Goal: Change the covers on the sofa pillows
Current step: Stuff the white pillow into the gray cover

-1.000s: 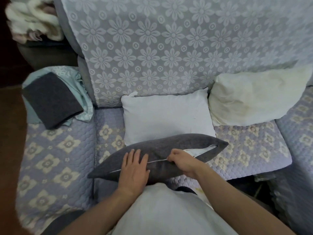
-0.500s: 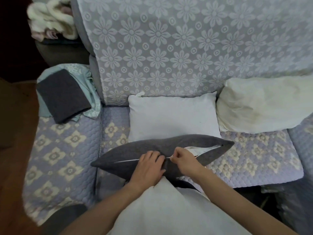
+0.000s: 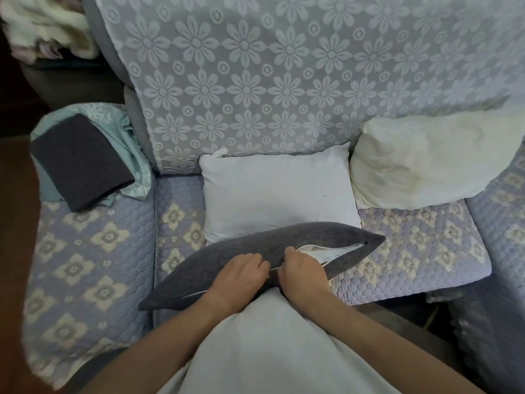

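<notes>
Grey-covered pillow (image 3: 264,253) lies across the front edge of the sofa seat (image 3: 412,251), against the person's lap, zipper edge facing up. Zipper (image 3: 326,253) is open on the right part, white insert showing through the gap; left part looks closed.

Left hand (image 3: 241,277) rests on top of the cover just left of the zipper gap, fingers curled and pressing or bunching the fabric; looks like a grip on the cover. Right hand (image 3: 302,273) sits right beside it at the start of the open stretch, fingertips pinching at the seam, probably the zipper pull, but the pull itself is too small to see.

Handling, as a guess: pillow is light, soft, squashy, no breakage risk. Cover fabric is limp and slightly grippy, and will bunch and snag in the zipper teeth unless held taut. Best hold: pinch the pull with one hand, clamp the cover seam close behind it with the other, keep the insert pushed down out of the teeth.

Counts: one grey-covered pillow in hand; two bare pillows against the backrest, a white one (image 3: 279,191) in the middle and a cream one (image 3: 426,163) to its right. One folded dark grey cover (image 3: 81,163) lies on light blue-green fabric (image 3: 125,135) at the sofa's left end. Two hands visible.
</notes>
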`<act>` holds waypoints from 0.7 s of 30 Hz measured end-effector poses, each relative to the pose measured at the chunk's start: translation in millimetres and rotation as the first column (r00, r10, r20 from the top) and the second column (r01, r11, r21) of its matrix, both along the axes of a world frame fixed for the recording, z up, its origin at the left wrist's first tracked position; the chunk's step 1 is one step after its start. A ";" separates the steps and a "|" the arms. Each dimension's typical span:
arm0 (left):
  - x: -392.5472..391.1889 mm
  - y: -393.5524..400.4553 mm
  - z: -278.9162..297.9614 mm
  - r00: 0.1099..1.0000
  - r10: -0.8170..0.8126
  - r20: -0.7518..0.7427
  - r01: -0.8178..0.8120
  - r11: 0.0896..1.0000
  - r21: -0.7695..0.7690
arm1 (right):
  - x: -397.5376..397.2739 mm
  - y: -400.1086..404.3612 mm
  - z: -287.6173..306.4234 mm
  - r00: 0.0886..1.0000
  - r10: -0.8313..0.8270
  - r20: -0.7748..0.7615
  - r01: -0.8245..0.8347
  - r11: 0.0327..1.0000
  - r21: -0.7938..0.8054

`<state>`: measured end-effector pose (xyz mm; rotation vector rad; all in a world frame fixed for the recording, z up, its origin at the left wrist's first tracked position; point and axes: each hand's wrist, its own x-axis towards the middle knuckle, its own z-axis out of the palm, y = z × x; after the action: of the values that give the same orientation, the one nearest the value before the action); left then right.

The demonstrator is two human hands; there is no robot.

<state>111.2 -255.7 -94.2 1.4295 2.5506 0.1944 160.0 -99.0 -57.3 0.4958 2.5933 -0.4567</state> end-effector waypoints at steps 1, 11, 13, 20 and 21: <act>-0.5 1.6 1.9 0.998 -0.049 -0.050 0.048 0.999 -0.019 | -1.9 -3.2 1.4 0.998 0.060 0.004 -0.060 0.997 0.053; -14.4 3.6 -0.5 1.000 0.017 -0.012 -0.018 0.999 -0.033 | -8.8 38.2 5.5 0.990 -0.142 -0.020 0.143 0.980 0.139; -16.3 1.9 -2.6 0.999 0.044 0.006 -0.044 0.999 -0.029 | -8.3 50.9 3.5 0.983 -0.178 -0.040 0.182 0.974 0.133; -26.3 -12.2 -1.2 0.992 0.125 0.022 -0.125 0.992 0.029 | -3.6 94.7 9.3 0.974 -0.201 -0.103 0.224 0.924 0.310; -27.2 -17.0 -2.3 0.990 0.137 0.030 -0.138 0.990 0.040 | 0.0 107.4 11.2 0.970 -0.207 -0.124 0.238 0.904 0.355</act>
<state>84.0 -272.6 -96.5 1.2555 2.6388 0.2894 160.0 8.4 -46.1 0.9265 2.7245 -0.0557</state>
